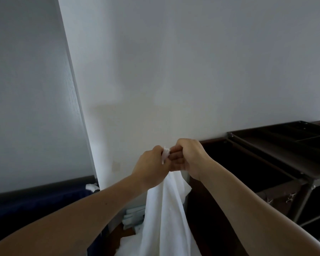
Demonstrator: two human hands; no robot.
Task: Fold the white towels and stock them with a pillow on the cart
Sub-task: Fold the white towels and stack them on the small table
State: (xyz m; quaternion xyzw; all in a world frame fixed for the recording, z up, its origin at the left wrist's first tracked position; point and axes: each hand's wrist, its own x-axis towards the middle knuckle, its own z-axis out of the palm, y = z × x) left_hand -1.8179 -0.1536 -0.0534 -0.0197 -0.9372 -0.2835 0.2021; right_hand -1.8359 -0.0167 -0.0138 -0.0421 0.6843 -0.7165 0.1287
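left grip (151,164), right grip (190,157) on towel (164,209)

The white towel (164,215) is soft matt cloth with a fine rough weave. The cart (277,154) at right looks dark, smooth, faintly glossy. The wall (192,61) is smooth and matt.

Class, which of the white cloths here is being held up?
The long white towel, hanging from the left hand and right hand; the small white cloth lies untouched at left.
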